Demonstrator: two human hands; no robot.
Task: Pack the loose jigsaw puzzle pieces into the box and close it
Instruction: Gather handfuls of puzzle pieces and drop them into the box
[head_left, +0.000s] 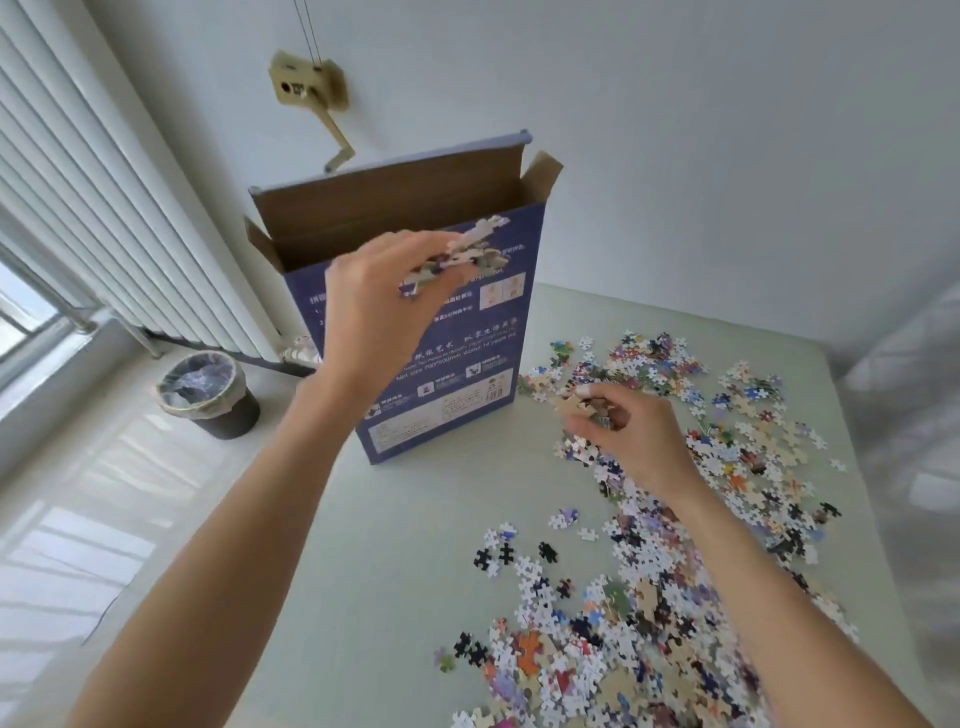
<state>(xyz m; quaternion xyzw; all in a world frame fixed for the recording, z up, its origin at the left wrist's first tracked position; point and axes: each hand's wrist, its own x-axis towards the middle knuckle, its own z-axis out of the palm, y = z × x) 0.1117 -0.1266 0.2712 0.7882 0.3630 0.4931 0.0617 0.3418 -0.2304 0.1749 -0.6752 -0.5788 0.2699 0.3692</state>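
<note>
pale table (415, 545), white wall (675, 130)

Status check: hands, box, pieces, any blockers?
Left hand holds a clump of pieces up by the open box mouth. Right hand pinches pieces from the pile. Flaps up, most pieces on the table. No blockers.

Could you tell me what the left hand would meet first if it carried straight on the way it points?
Probably the box: the left hand points at its open top; depth is unclear.
</note>
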